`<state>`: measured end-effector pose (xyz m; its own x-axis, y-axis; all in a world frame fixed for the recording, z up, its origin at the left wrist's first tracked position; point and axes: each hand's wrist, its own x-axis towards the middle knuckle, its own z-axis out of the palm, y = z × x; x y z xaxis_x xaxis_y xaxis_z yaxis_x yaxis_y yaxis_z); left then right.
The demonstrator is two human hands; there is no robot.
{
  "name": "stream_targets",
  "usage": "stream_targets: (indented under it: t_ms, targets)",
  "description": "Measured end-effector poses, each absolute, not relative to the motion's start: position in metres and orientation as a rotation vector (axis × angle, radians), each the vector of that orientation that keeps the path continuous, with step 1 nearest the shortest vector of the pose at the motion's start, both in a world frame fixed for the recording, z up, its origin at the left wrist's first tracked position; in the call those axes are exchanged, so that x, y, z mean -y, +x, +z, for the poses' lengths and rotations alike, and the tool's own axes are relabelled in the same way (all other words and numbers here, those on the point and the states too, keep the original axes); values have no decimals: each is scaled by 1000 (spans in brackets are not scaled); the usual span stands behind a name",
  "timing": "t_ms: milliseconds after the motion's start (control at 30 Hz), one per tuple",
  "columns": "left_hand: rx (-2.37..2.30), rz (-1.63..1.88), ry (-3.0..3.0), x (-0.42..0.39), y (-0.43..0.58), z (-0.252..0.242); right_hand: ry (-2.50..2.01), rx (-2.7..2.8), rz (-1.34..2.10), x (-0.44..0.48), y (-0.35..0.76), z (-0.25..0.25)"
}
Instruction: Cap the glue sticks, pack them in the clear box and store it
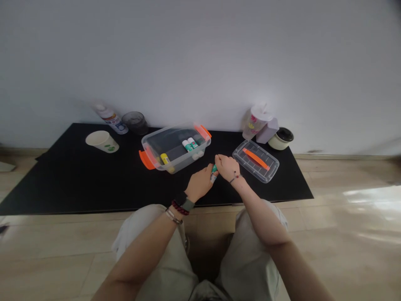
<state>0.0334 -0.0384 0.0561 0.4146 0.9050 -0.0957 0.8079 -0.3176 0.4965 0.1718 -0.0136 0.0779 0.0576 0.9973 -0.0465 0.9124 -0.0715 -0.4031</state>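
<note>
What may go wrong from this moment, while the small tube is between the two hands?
The green-and-white tube is mostly covered by the left grip and right grip; it might slip and perhaps roll off the nearby front edge of the black table.
The open box sits just beyond the left grip, so a careless move could bump it.
The clear lid lies beside the right wrist and might be nudged.

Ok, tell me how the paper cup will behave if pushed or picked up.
The paper cup looks thin-walled, so it is probably light and may dent if squeezed. Its mouth seems wider than its base, so a push near the top could tip it. Once on its side, its round taper would likely make it roll in a curve.
</note>
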Motion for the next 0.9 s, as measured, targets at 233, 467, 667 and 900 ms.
stream_targets:
  t_ms: [233,467,667,900]
  targets:
    - [-1345,756,2162,34,22,71,-1499,1699,734,13,185,73]
    - [-1632,1042,1968,-32,-21,124,-1417,1542,666,10,192,71]
    - [-1872,544,1899,-93,-51,128,-1417,1672,629,14,192,75]
    - [-1962,20,1792,-123,-45,89,-1447,1766,597,16,193,78]
